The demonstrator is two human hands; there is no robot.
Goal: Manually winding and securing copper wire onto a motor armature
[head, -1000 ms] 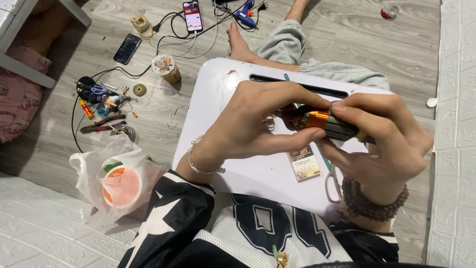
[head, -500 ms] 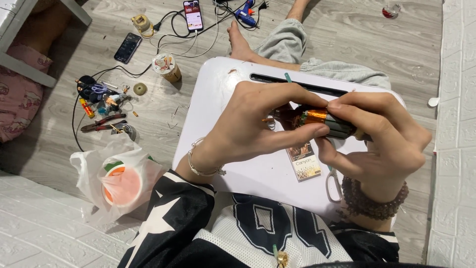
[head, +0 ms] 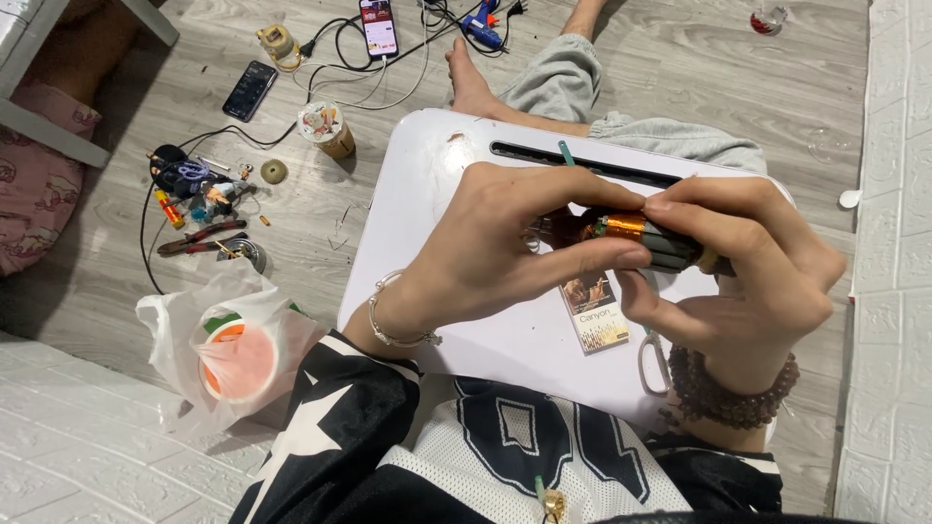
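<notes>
Your left hand (head: 505, 243) and right hand (head: 738, 262) meet above the white lap table (head: 427, 194), both closed around a small motor armature (head: 646, 238). The left thumb and fingers pinch its near end; the right fingers curl over the dark body and hide its far end.

Handling: the piece looks rigid, compact and fairly light for its size. The copper windings are the delicate part, and their wire would scratch or snag under a fingernail. Judged from this, your grip belongs on the dark laminated core, not on the copper band. The rounded surface may roll if the pinch loosens.

Appearance: a short cylinder with a bright orange-copper winding section beside a dark grey-green ribbed core. What lies beneath your left fingers cannot be told.

Surroundings: under your right hand lie a small printed packet (head: 594, 312) and the loop handle of scissors (head: 652, 361). Well to the left of your left hand, on the floor, sit a plastic bag holding a cup (head: 233, 354) and scattered hand tools (head: 199, 209).
</notes>
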